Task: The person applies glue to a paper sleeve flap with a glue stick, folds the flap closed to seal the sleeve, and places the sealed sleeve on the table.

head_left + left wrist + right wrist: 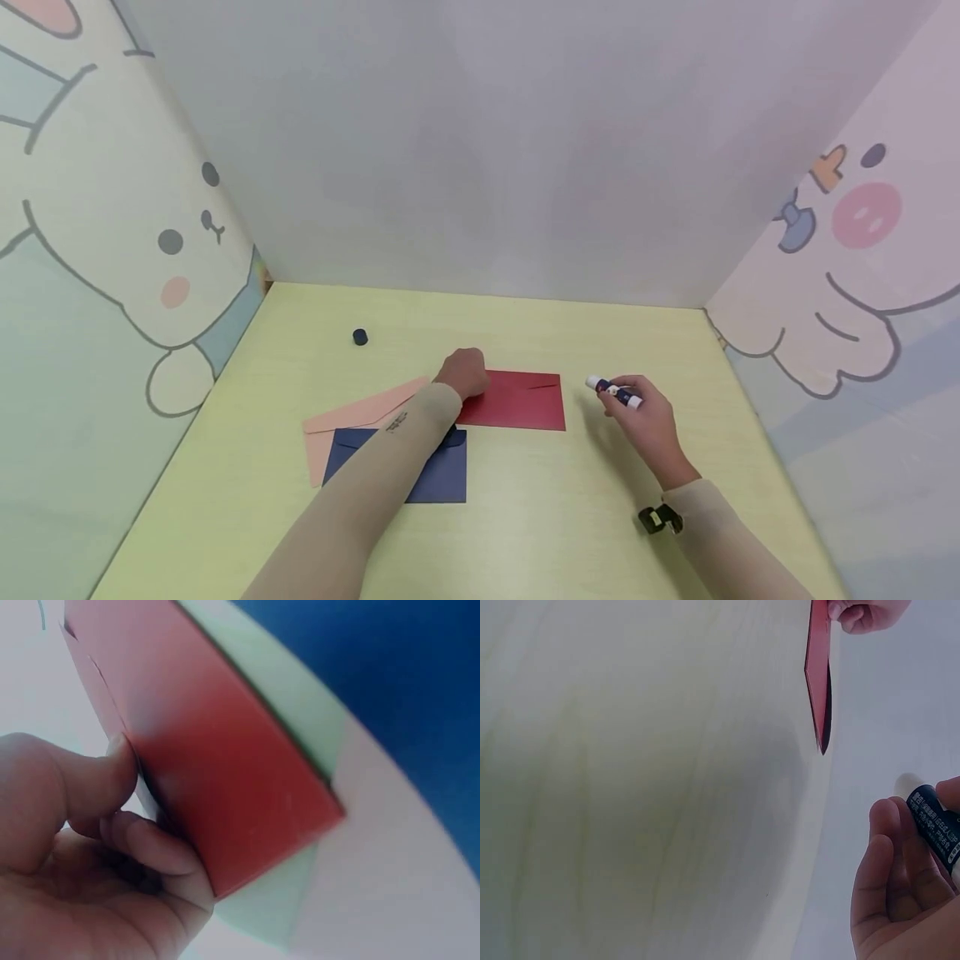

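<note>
Near the middle of the table, my left hand point(465, 373) pinches a red envelope point(525, 404) at its left end. In the left wrist view, the thumb point(112, 776) presses by the flap's edge and the other fingers curl underneath. A dark blue glue stick with white ends point(613, 392) is held in my right hand point(652, 421), to the right of the envelope. Its uncovered white tip point(908, 784) points away from the palm in the right wrist view. The red envelope's left end is hidden behind my left hand.
A navy envelope point(446, 479) overlaps a pale pink envelope point(321, 446) under my left forearm, which hides part of both. A small black cap point(360, 337) lies at the back left of the yellow table point(555, 533). Cartoon-printed panels flank the table.
</note>
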`<state>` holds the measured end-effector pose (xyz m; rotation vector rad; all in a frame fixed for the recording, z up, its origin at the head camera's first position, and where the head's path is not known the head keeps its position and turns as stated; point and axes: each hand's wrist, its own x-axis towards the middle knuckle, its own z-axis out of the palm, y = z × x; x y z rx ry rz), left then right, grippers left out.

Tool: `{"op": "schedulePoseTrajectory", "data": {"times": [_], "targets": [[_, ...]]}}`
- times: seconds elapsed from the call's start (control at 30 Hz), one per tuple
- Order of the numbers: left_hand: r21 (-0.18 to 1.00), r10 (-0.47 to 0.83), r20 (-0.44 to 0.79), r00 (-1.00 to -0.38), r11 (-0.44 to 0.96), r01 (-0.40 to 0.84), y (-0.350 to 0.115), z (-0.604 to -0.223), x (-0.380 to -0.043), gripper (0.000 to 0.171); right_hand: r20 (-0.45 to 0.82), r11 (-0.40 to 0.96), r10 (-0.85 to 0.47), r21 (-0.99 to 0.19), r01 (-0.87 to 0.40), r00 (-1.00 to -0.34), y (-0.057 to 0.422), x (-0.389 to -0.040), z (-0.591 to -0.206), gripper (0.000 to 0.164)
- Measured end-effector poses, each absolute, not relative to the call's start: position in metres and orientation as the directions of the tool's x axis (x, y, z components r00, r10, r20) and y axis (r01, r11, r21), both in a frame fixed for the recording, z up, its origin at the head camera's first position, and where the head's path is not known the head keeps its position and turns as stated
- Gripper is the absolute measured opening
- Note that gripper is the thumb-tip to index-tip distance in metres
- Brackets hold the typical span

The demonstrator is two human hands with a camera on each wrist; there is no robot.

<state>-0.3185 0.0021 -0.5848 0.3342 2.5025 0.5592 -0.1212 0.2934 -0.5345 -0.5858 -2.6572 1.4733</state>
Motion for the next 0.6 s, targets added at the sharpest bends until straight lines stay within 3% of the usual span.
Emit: {"op": "schedulePoseTrajectory", "data": {"times": [0.6], "targets": [[0.440,0.343,-0.450,-0.824,0.889,0.130,0.0014,-0.5804,-0.3154,0.025,-0.128,0.474,0.349,-0.831,0.292,-0.929,0.2956,-0.1229,-0.5408,0.043]]}}
